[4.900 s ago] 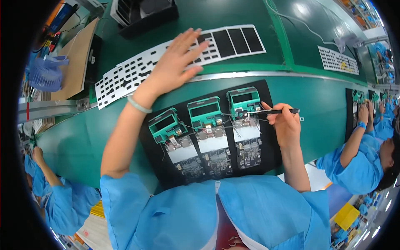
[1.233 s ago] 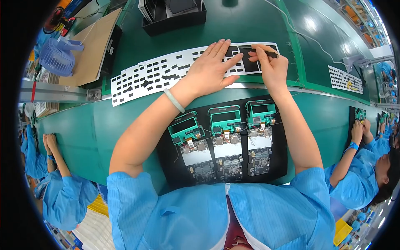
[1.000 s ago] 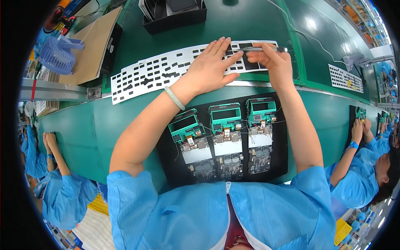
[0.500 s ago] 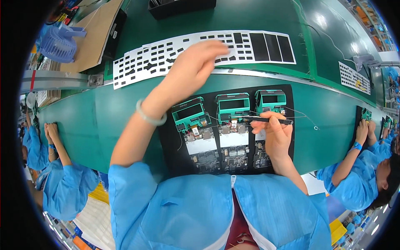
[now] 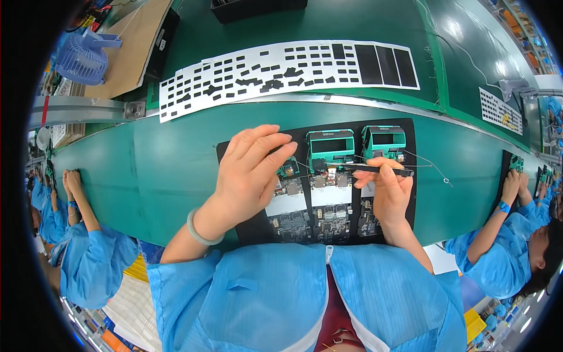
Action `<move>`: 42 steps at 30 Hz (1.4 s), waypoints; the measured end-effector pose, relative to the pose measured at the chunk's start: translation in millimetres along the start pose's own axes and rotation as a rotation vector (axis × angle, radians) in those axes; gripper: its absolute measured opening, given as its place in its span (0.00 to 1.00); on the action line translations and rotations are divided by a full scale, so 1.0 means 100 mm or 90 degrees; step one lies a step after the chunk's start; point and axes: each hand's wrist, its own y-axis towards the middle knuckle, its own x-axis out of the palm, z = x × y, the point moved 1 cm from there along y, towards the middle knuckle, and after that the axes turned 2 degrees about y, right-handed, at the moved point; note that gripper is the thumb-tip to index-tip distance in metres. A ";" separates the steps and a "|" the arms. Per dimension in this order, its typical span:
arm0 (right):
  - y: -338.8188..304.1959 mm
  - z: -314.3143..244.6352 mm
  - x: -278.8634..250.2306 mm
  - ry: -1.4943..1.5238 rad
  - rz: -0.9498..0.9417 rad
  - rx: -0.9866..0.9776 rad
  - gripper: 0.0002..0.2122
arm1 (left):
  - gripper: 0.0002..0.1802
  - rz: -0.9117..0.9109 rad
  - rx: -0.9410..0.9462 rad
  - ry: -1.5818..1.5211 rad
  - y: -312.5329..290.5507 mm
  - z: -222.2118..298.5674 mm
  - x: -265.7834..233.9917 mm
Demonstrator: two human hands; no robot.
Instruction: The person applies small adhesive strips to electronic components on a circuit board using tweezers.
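Observation:
My right hand [image 5: 388, 190] grips a pair of black tweezers [image 5: 396, 171], held level, with the tips pointing left over the middle device. Above the leftmost device my left hand [image 5: 247, 170] hovers, fingers stretched and slightly apart, and nothing shows in them. Much of that device is hidden behind it. The middle green frame [image 5: 331, 158] and the right green frame [image 5: 384, 154] lie on a black mat [image 5: 252, 232]. Below the frames lie circuit boards [image 5: 332, 223] with white panels [image 5: 332, 196]. Thin wires run out from the frames.
Beyond the mat, past a metal rail [image 5: 234, 109], lies a white sheet [image 5: 199, 100] with rows of small black stickers. A black box [image 5: 258, 10] stands at the far edge, and a purple fan [image 5: 82, 58] at far left. Co-workers in blue sit on both sides.
My left hand has come back from over the sticker sheet and down to the left device, uncovering the stickers. My right hand and its tweezers have barely moved.

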 end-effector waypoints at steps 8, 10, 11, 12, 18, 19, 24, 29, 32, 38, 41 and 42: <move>-0.03 0.01 0.00 -0.023 -0.001 -0.010 0.12 | 0.22 0.009 0.022 0.025 -0.05 0.17 0.08; -0.03 0.02 -0.01 -0.030 0.000 -0.016 0.12 | 0.22 0.004 0.039 0.045 -0.03 0.23 0.12; -0.02 0.01 -0.01 -0.031 0.002 -0.016 0.12 | 0.22 -0.002 0.042 0.076 -0.03 0.27 0.14; -0.02 0.01 -0.01 -0.033 -0.001 -0.013 0.12 | 0.22 -0.008 0.045 0.107 -0.02 0.32 0.17; 0.00 -0.02 0.03 -0.054 0.016 -0.027 0.12 | 0.20 -0.062 0.063 0.235 -0.02 0.41 0.35; 0.00 -0.05 0.04 -0.069 0.019 -0.034 0.12 | 0.20 -0.063 0.113 0.311 -0.02 0.42 0.39; 0.16 -0.49 -0.03 -0.095 0.014 -0.133 0.10 | 0.20 -0.105 0.170 0.262 0.07 0.39 0.33; 0.91 -0.79 0.04 -0.293 -0.001 -0.191 0.11 | 0.17 -0.145 0.139 0.016 0.78 -0.07 0.31; 1.35 -0.53 0.11 -0.293 0.000 -0.161 0.11 | 0.22 -0.004 0.169 0.073 1.08 -0.45 0.67; 1.54 -0.34 0.11 -0.455 -0.023 -0.228 0.11 | 0.27 -0.046 0.129 0.136 1.04 -0.65 0.88; 1.53 -0.42 0.12 -0.375 -0.051 -0.176 0.12 | 0.26 -0.043 0.131 0.145 1.08 -0.63 0.85; 1.52 -0.44 0.13 -0.280 -0.074 -0.100 0.12 | 0.26 -0.045 0.134 0.147 1.09 -0.62 0.85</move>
